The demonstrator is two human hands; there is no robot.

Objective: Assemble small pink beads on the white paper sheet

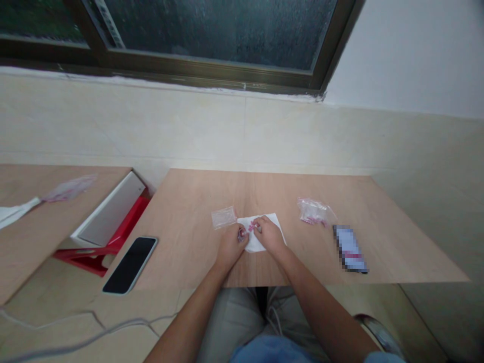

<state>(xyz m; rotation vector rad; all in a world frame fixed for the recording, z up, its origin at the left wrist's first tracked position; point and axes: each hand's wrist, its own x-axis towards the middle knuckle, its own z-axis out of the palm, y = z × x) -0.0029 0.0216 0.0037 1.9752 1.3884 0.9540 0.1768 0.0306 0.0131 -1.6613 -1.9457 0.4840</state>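
Pink pieces [251, 226] lie on the white paper [255, 244], probably light and easily scattered, best pinched singly. At the paper's left, the left hand [231, 245] curls around a small glinting item [241, 233]; the right hand [269, 236] bunches its fingertips over the paper, hold unclear. Worktop [196, 194] stretches rightward from the paper to a plastic bag [313, 211]; the near edge is closer.

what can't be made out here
In the head view:
Tiny pink pieces on rectangular white paper: too small to identify
Small shiny thing in the left hand: mostly hidden by that hand
Dark-edged rectangular phone: screen pixelated
Flat white sheet, far left: cut off by frame edge
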